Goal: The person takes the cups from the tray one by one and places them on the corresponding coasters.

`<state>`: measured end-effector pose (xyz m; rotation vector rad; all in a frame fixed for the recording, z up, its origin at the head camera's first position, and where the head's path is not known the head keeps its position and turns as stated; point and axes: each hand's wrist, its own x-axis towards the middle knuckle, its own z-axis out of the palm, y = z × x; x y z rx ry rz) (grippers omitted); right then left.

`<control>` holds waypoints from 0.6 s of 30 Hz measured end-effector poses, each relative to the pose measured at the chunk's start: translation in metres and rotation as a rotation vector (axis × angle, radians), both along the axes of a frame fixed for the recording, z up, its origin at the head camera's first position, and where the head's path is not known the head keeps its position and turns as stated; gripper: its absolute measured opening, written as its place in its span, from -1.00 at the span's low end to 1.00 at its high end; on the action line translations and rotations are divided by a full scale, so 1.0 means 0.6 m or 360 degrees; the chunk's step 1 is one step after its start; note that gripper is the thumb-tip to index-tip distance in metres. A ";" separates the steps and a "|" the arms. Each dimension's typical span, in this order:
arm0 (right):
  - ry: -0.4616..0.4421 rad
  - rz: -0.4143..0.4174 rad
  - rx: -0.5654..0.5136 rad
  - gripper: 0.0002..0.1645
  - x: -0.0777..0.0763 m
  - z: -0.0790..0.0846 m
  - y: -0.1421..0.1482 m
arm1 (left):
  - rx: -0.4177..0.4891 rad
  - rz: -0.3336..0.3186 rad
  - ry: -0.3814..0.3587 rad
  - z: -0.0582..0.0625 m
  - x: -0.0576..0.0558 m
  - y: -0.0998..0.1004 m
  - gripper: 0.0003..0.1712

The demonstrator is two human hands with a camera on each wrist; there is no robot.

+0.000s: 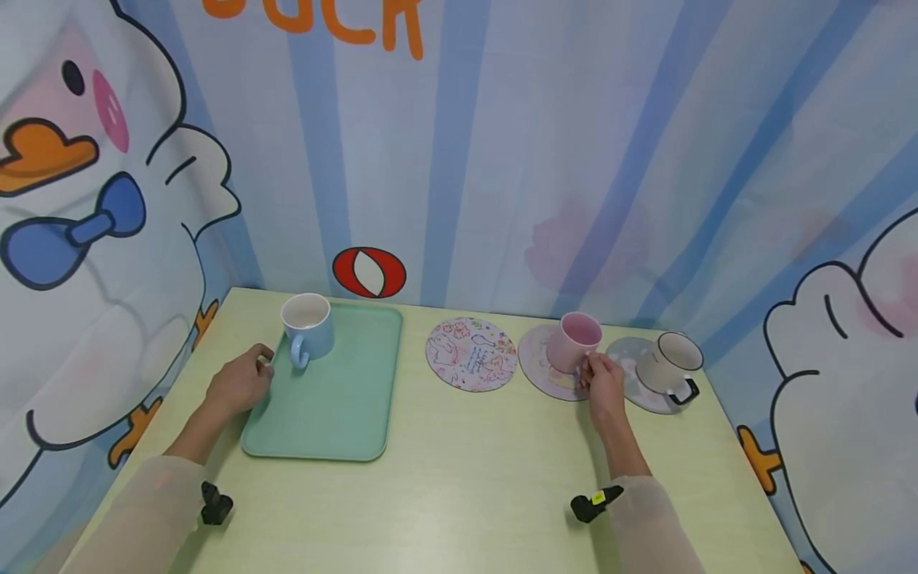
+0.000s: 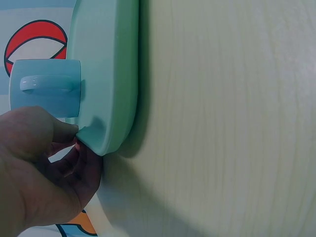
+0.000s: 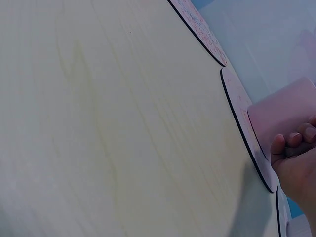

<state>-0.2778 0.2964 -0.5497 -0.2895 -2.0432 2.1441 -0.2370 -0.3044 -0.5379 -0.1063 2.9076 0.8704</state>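
Observation:
My left hand (image 1: 239, 381) pinches the left rim of a green tray (image 1: 326, 422), thumb above and fingers curled at the edge, as the left wrist view shows. A light blue mug (image 1: 310, 323) stands upright toward the back left of that tray, its handle facing the front. On the right, my right hand (image 1: 603, 386) is at the near side of a pink mug (image 1: 570, 343), with fingers curled where its handle would be; the handle itself is hidden. The pink mug sits upright on a round pinkish coaster (image 1: 532, 359).
Left of the pink mug lies a round flower-patterned coaster (image 1: 471, 355). To its right a white mug (image 1: 669, 363) with a black handle stands on a grey-blue coaster (image 1: 638, 399). Behind the pale wooden table (image 1: 473, 486) hangs a striped curtain (image 1: 488, 159) with cartoon ducks.

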 end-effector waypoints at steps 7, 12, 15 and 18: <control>-0.0048 0.0016 -0.0008 -0.55 0.002 0.000 0.002 | 0.0000 -0.0003 0.0000 -0.002 -0.003 -0.001 -0.62; -0.0052 0.0031 0.0043 -0.55 0.003 0.004 0.002 | -0.0002 -0.0001 -0.0003 -0.002 -0.003 -0.001 -0.61; -0.0058 0.0057 0.0097 -0.55 0.003 0.003 0.004 | -0.0003 -0.0001 0.0002 -0.003 -0.002 -0.001 -0.61; -0.0068 0.0076 0.0163 -0.54 0.003 0.002 0.006 | 0.0001 -0.0004 0.0003 -0.005 -0.002 -0.002 -0.61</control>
